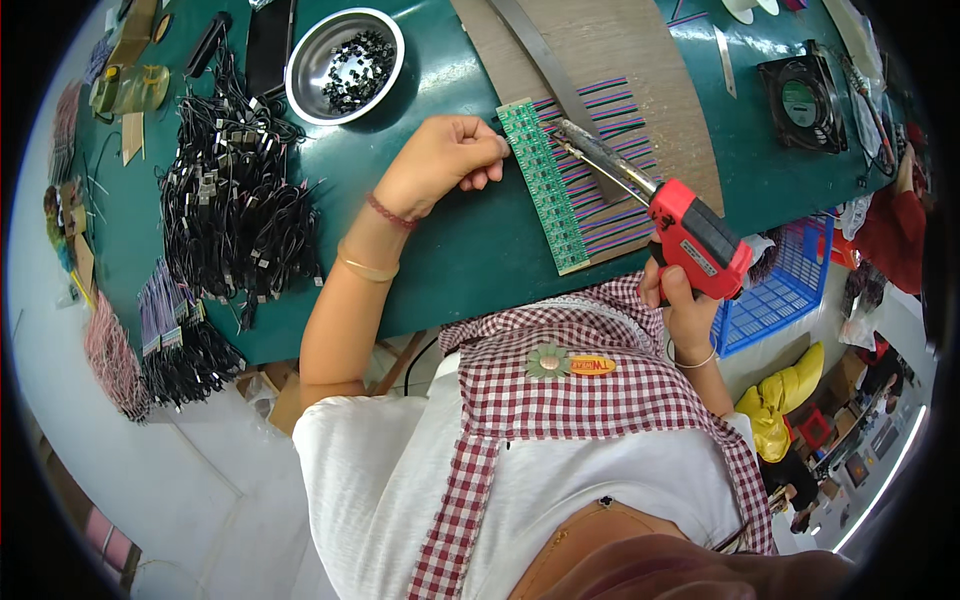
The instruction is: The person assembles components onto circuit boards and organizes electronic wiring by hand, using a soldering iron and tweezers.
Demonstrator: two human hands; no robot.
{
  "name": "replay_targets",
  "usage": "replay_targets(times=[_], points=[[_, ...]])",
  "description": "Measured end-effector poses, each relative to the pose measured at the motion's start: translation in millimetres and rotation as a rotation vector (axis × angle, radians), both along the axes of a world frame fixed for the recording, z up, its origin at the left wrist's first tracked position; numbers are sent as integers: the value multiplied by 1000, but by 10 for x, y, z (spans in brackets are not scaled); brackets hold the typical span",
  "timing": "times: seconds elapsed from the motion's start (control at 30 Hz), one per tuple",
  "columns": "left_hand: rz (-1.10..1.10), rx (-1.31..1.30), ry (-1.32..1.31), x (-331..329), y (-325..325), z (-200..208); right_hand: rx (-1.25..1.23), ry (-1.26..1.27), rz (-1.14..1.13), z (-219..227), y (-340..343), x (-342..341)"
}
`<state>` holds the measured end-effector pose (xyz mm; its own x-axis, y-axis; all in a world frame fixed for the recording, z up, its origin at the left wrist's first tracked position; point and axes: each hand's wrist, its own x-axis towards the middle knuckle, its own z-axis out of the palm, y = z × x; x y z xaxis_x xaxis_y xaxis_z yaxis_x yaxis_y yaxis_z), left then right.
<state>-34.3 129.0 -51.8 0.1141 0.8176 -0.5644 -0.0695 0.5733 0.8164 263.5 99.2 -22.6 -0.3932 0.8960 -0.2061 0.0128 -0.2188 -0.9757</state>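
Green circuit boards (pixel 543 187), joined in one strip, were flanked by both hands at the left edge of a brown sheet (pixel 690 130). The left hand (pixel 450 160) was curled just beside the strip's left edge, thumb and forefinger brought together; whether something small was pinched there cannot be told. The right hand (pixel 682 300) was wrapped around the handle of a red soldering gun (pixel 690 228), which was held from the near right, apparently so that its tip could be angled toward the boards without the left hand being crossed. Whether the tip touched anything cannot be told.

Striped wires (pixel 630 165) were spread rightward from the strip, and a metal bar (pixel 545 55) was laid across them, probably so that they would be weighed flat. Farther left, a steel bowl (pixel 310 85) of small black parts (pixel 360 70) was placed within the left hand's easy reach, it seems. Black cables (pixel 225 190) were heaped at the left, while a fan (pixel 800 105) was stood at the far right, presumably against fumes.
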Motion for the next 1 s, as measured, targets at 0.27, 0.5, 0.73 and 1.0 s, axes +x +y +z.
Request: replay_targets(times=[0.27,0.5,0.73,1.0], points=[[-21,-33,-6,1,50,-20,-29,-97,63,-61,-7,-28],[-31,-26,-15,-6,58,-30,20,-151,110,-85,-13,-42],[-21,-33,5,11,64,-8,43,-138,70,-54,-16,-90],[-12,-37,-24,-18,61,-60,78,-174,111,-97,-21,-73]])
